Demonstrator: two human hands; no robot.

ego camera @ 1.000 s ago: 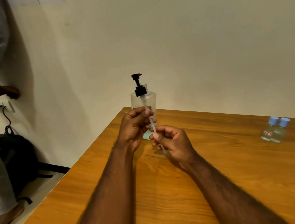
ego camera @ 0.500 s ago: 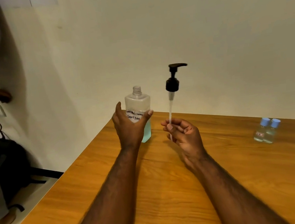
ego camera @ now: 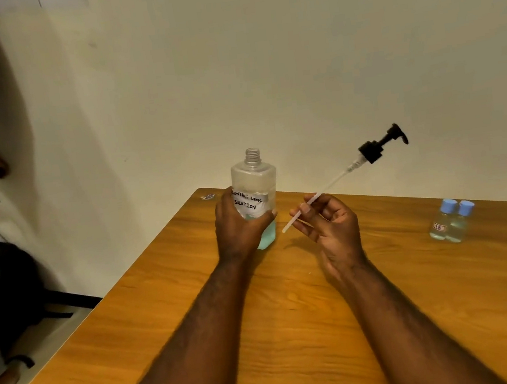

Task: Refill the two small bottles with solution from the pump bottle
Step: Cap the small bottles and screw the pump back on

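Bottle [ego camera: 255,191] stands upright on the table [ego camera: 389,318] near the far edge, pump out, threaded neck open. Clear plastic, square shoulders, white handwritten label reading "CONTACT LENS SOLUTION", teal liquid only in the bottom part — mostly empty above.

Left hand [ego camera: 239,228] wraps the lower body from the left side, fingers closed around it, thumb across the front under the label.

Right hand [ego camera: 330,227] holds the pump [ego camera: 374,146] by its white dip tube [ego camera: 317,198] — tube pinched between thumb and fingertips, other fingers loosely curled. Pump is tilted, black head and spout up and to the right, free tube end pointing down-left, just beside the bottle but not touching it.

Two small bottles [ego camera: 450,220] sit at the table's right side, well apart from the hands: clear, blue caps on, touching side by side, pale liquid inside. Left one has a small red-marked label.
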